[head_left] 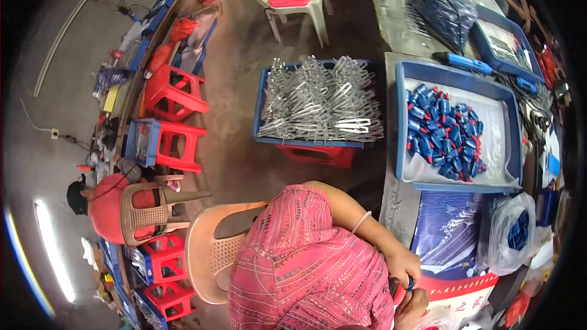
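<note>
My left hand (403, 265), with a light band on its wrist, is closed around a small blue part (410, 283) at the lower right. Just below it, the fingers of my right hand (413, 309) are curled against the same spot; what they grip is mostly hidden. A reddish patch shows between the two hands, too small to make out. Beside my hands lies a blue, red and white printed sheet (449, 226). Above that sheet sits a blue tray (400, 119) lined with white, holding a pile of small blue parts with red ends (444, 133).
A blue crate (260, 137) of bent metal rods (318, 101) rests on a red stool. A clear bag (507, 238) with blue contents is right of the sheet. Behind the tray lies a blue power screwdriver (468, 63). Another person (113, 208) sits at the left bench.
</note>
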{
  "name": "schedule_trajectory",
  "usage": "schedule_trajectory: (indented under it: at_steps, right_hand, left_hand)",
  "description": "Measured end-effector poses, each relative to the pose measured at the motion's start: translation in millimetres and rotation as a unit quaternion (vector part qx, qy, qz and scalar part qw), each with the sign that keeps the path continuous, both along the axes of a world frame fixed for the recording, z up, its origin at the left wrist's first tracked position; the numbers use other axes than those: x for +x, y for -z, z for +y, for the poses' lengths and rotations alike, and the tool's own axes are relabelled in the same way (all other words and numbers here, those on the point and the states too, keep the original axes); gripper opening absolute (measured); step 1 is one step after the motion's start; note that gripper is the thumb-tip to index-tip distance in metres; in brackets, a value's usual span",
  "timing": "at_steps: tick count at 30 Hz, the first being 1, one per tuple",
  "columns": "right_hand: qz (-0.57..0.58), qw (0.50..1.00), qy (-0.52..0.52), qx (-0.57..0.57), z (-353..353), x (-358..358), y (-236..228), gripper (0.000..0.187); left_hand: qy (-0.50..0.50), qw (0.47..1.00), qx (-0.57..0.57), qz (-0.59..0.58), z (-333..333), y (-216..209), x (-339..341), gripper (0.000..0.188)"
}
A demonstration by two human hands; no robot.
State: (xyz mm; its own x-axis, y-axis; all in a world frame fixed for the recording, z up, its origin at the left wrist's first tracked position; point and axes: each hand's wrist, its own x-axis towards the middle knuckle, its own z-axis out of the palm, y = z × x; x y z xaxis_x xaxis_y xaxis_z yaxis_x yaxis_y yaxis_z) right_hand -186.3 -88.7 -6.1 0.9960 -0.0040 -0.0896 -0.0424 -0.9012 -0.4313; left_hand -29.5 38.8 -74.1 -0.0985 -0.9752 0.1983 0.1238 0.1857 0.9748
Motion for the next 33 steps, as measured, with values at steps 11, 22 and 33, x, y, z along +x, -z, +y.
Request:
schedule_trajectory:
  at_steps: [11,22,33]
  right_hand:
    - [0.189,0.483,0.557,0.648,28,21,4,0.032]
    - [-0.061,0.998,-0.026,0.003,8,11,-10,0.02]
    - [-0.041,0.974,0.129,0.183,24,-7,2,0.033]
  left_hand:
    - [-0.185,0.896,-0.224,-0.337,9,11,8,0.017]
    - [0.177,0.941,0.289,0.017,2,-32,35,0.02]
    - [-0.012,0.982,-0.024,-0.189,3,-33,12,0.023]
